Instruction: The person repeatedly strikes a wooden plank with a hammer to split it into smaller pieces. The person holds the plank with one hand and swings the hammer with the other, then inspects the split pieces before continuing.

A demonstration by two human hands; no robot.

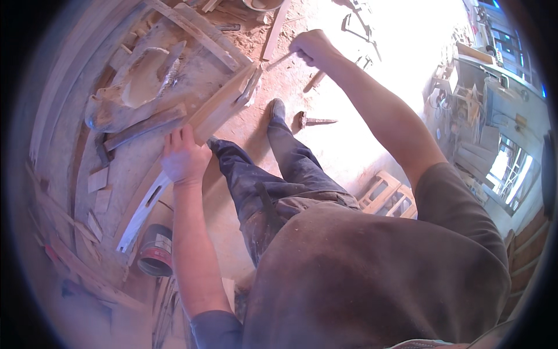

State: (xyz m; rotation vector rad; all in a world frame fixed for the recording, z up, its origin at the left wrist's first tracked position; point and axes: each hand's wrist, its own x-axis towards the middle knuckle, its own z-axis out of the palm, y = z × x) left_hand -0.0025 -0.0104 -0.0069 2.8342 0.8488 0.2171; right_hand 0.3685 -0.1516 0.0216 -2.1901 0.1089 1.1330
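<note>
Left hand (pixel 185 157) holds the near end of a wooden block (pixel 221 107) on the cluttered bench (pixel 197 78); right hand (pixel 313 49) reaches out ahead, fist round a thin stick (pixel 281 61), its lower end near the block's far end. A hammer (pixel 145 125) lies left of the block, a pale open container (pixel 142 84) beyond, and there's another hammer (pixel 315 121) on the sunlit floor (pixel 354 116)!
</note>
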